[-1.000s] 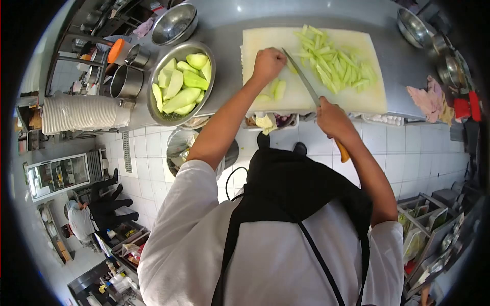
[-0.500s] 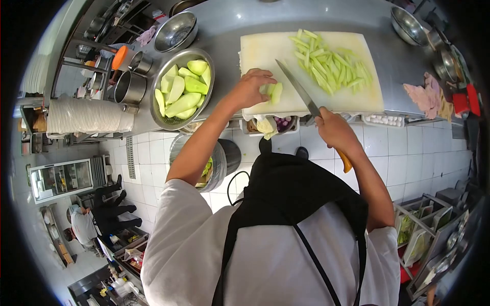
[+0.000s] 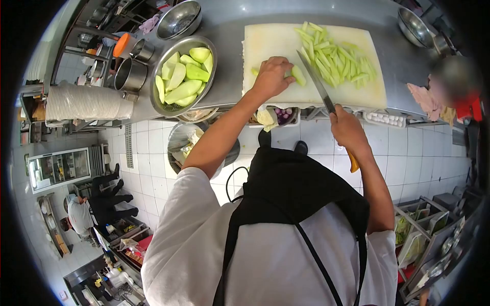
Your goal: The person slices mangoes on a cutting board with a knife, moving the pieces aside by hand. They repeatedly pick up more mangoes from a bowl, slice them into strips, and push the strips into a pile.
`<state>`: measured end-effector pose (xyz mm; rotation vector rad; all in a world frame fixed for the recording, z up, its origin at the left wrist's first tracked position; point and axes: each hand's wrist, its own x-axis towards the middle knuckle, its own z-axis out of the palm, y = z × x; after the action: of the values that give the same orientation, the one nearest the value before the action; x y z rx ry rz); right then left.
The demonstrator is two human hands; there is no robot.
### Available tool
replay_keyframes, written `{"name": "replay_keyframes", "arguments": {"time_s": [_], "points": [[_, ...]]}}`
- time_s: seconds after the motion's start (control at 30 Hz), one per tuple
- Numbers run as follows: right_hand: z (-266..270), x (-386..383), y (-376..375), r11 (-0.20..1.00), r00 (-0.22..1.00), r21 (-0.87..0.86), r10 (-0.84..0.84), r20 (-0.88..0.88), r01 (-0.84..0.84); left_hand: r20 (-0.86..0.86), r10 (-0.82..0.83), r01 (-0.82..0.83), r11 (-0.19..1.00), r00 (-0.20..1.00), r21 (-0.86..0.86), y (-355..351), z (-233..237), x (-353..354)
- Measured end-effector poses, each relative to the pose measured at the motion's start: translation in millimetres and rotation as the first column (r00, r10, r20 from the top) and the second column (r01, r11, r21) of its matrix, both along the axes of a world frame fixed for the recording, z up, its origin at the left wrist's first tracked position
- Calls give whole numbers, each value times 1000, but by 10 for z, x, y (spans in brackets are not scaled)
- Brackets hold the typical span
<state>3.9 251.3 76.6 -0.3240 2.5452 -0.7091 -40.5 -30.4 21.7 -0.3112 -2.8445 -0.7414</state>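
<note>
green piece [image 3: 298, 76]: on board [image 3: 258, 43]. strips [image 3: 339, 64]: heaped on board, far side of knife [image 3: 317, 82]. right hand [image 3: 349, 130]: wrapped round knife handle. left hand [image 3: 275, 76]: fingers curled, bunched together; piece just beside fingertips, knife side. cannot tell whether they touch it.

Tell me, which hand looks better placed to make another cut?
Probably the right hand: it grips the knife, whose blade lies over the cutting board. The left hand holds no knife and is beside a pale green piece, so steadying seems likelier.
</note>
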Motion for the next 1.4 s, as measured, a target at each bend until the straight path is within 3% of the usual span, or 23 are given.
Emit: {"name": "replay_keyframes", "arguments": {"time_s": [0.07, 0.17, 0.27, 0.37, 0.57, 0.77, 1.07, 1.17, 1.2, 1.3, 1.4], "points": [[13, 65, 26, 998, 999, 53, 44, 8, -44, -29, 18, -18, 1000, 999, 6, 21, -19, -9], [54, 196, 37, 995, 993, 53, 84, -82, -79, -63, 70, -60, 987, 996, 148, 15, -75, -8], [130, 286, 3, 999, 997, 15, 35, -69, -34, -93, 87, -69, 981, 992, 180, 49, -102, -17], [230, 261, -49, 992, 997, 112, 44, 62, -50, -79, 88, -71, 979, 993, 193, 92, -107, -45], [274, 292, -42, 990, 997, 119, 67, 29, -70, -153, 70, -34, 973, 986, 229, 117, -122, -68], [342, 381, 18, 980, 988, 174, 69, 139, -93, -48, 79, -64, 962, 996, 265, 115, -92, -58], [-115, -65, -372, 990, 988, 43, 138, -71, -136, -70, 75, -57, 970, 995, 237, 119, -80, -63], [-224, -381, -322, 979, 977, 104, 185, -108, -174, -182, 86, -43, 972, 980, 231, 140, -167, -90], [-208, -415, -304, 988, 966, 66, 152, -207, -141, -184, 87, -44, 973, 979, 227, 130, -141, -108], [-69, -488, -212, 999, 982, 17, 37, -185, -34, -181, 111, -67, 970, 977, 235, 124, -114, -75], [82, -265, -129, 996, 985, -23, 77, -152, -82, -227, 191, -133, 960, 955, 248, -31, -23, -53]]}}
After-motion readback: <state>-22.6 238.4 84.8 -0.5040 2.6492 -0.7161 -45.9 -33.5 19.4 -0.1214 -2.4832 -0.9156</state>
